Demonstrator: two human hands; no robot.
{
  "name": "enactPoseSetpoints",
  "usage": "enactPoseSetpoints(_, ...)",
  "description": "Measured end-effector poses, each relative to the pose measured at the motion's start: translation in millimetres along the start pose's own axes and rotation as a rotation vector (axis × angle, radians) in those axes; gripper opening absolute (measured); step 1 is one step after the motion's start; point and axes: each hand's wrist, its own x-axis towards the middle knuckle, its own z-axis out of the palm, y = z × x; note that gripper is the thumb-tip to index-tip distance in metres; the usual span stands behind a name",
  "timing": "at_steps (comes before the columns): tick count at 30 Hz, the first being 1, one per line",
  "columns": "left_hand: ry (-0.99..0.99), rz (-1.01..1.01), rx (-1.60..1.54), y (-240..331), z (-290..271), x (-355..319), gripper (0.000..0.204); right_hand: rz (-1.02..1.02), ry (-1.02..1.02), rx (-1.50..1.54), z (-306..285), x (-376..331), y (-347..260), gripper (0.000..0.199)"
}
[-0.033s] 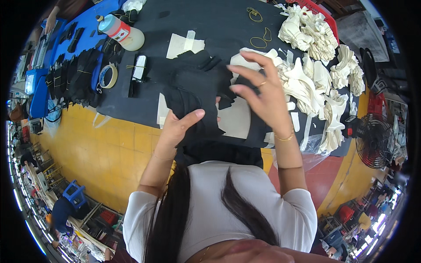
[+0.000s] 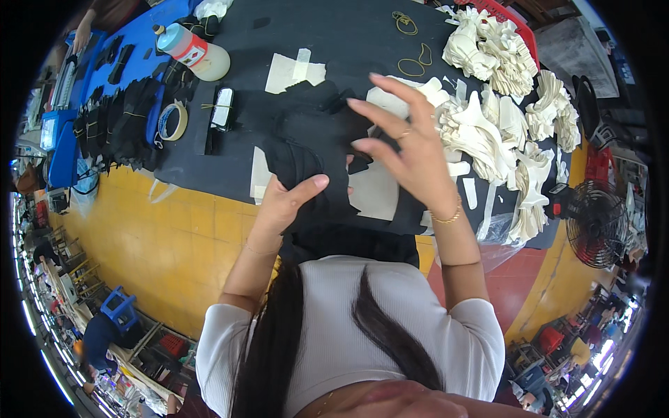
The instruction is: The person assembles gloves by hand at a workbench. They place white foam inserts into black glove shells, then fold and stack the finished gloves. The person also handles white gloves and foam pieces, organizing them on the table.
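My left hand (image 2: pixel 291 200) grips a stack of black fabric pieces (image 2: pixel 306 139) by its near edge, thumb on top and fingertips showing at the right side. The pieces have cut, uneven outlines and lie partly over pale cardboard-like sheets (image 2: pixel 376 191). My right hand (image 2: pixel 411 143) hovers just right of the stack, fingers spread and curved, nothing between them. Its thumb and index finger are close to the stack's right edge. Beyond that hand lie many cream fabric pieces (image 2: pixel 481 136) in loose, fanned heaps.
At the left stand a glue-like bottle (image 2: pixel 202 59), a tape roll (image 2: pixel 172 121) and bundled black pieces (image 2: pixel 125 115). Rubber bands (image 2: pixel 416 63) lie at the far side. A red basket (image 2: pixel 519 24) is at far right, a black fan (image 2: pixel 596 223) beside the table. Another person's hand (image 2: pixel 82 33) shows far left.
My right hand has shifted slightly left and away from me, closer over the black stack's right edge. The left hand keeps its hold, almost unmoved.
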Motion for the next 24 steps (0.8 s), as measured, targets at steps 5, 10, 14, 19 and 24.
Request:
enactPoseSetpoints(5,-0.021,-0.012,-0.008,-3.4,-2.1,3.0,0.041,-0.247,0.133,-0.086,20.9,20.9,-12.3,0.043)
enactPoseSetpoints(10,-0.013,0.016,0.016,-6.6,-11.2,5.1,0.040,-0.310,0.072,0.154,6.3,9.6,-16.3,0.029)
enactPoseSetpoints(14,0.032,0.048,0.044,-2.8,-20.9,3.0,0.041,-0.105,0.002,0.595,-13.0,5.5,-16.2,0.020)
enactPoseSetpoints(19,0.101,0.099,-0.006,5.9,-31.8,-0.8,0.044,0.070,-0.009,0.468,-19.9,41.9,15.0,0.019)
enactPoseSetpoints(24,0.127,0.168,-0.033,11.0,-33.6,-6.7,0.045,-0.041,0.015,-0.048,18.0,68.1,36.9,0.034)
